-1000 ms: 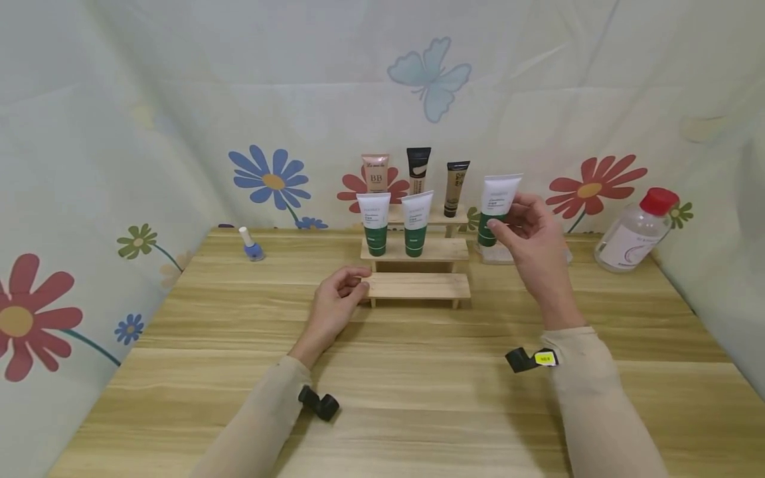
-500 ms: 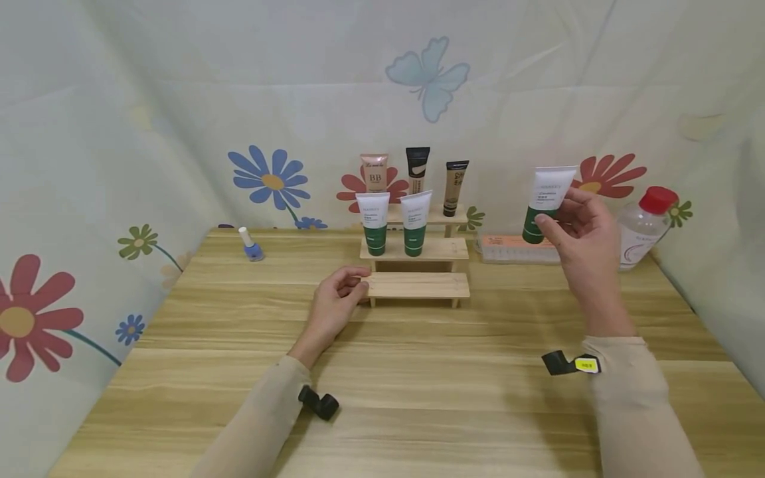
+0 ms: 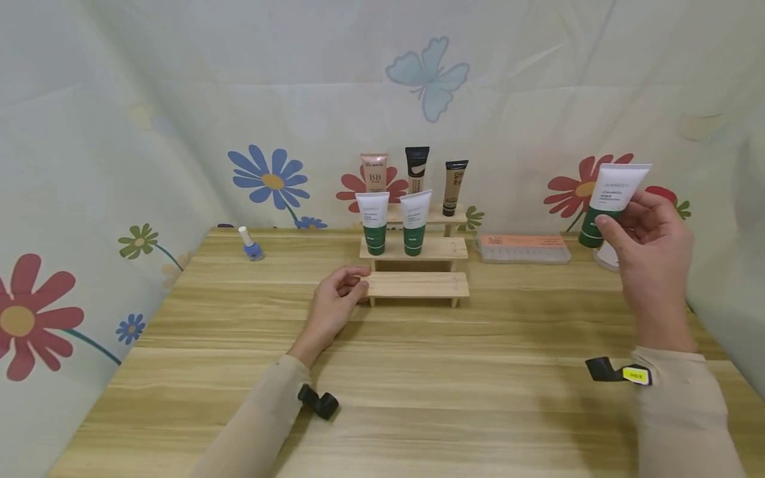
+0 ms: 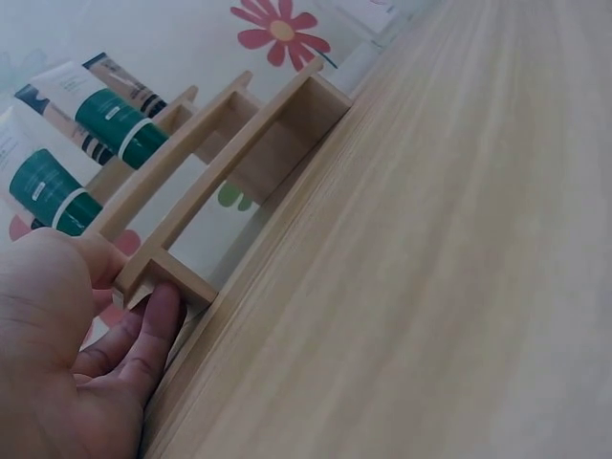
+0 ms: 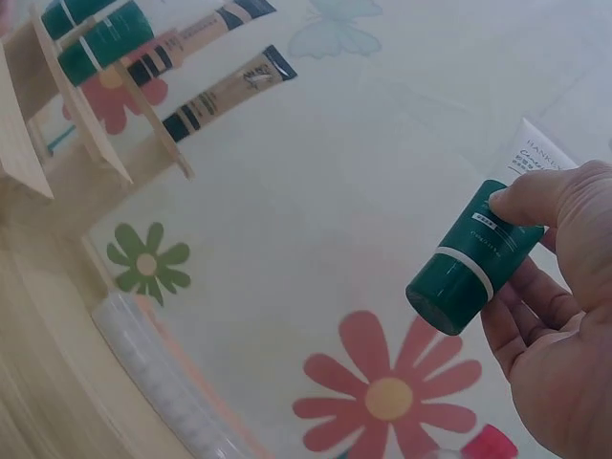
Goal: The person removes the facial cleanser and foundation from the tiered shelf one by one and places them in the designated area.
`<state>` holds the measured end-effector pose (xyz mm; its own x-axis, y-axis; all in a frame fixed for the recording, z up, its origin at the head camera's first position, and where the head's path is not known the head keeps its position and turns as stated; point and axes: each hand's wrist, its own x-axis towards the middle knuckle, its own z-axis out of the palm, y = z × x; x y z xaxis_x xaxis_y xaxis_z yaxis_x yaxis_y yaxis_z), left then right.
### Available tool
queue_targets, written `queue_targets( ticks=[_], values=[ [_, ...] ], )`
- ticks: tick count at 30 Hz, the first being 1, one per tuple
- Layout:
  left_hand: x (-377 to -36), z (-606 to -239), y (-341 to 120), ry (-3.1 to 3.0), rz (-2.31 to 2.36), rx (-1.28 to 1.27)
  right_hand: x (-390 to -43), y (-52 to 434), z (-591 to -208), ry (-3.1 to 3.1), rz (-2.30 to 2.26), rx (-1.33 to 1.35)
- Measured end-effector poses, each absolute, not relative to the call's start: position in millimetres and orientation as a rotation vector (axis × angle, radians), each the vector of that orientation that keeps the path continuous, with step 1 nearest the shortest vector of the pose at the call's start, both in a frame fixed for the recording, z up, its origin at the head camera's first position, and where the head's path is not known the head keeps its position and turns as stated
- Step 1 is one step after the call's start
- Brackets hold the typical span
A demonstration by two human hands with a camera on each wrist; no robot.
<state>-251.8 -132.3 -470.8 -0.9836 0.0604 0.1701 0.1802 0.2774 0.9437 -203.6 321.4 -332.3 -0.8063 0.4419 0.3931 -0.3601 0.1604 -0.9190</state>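
My right hand (image 3: 656, 255) pinches a white-and-green squeeze tube (image 3: 614, 199) in the air at the right, cap end down and slightly tilted. The right wrist view shows the thumb across the green part (image 5: 478, 249) and fingers behind it. My left hand (image 3: 336, 302) grips the left end of the lowest step of a wooden tiered rack (image 3: 418, 285); in the left wrist view its fingertips tuck under that end. Two matching tubes, one left (image 3: 374, 222) and one right (image 3: 415, 222), stand on the middle step. A BB cream tube (image 3: 374, 172), a black-topped tube (image 3: 417, 166) and a gold-and-black tube (image 3: 454, 189) stand on the top step.
A clear flat case (image 3: 524, 250) with an orange label lies right of the rack. Behind my right hand is a bottle with a red cap (image 3: 662, 194), mostly hidden. Blue nail polish (image 3: 252, 249) stands at the back left. A flowered curtain (image 3: 335, 93) surrounds the table.
My right hand has carried its tube rightward, away from the rack, uncovering the flat case and now covering much of the red-capped bottle. My left hand has stayed at the rack.
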Motion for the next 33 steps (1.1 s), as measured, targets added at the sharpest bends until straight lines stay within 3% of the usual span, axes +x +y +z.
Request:
queue_targets(
  ticks=[13,33],
  values=[
    [-252.0,-473.6,-136.4,-2.410,-1.833,-0.247,-185.1,354.5,-349.0,-2.119,1.461,-0.289],
    [-253.4,-472.4,-133.5,-2.414,-1.829,-0.250,-169.2,401.7,-423.2,-2.402,1.439,-0.451]
  ],
)
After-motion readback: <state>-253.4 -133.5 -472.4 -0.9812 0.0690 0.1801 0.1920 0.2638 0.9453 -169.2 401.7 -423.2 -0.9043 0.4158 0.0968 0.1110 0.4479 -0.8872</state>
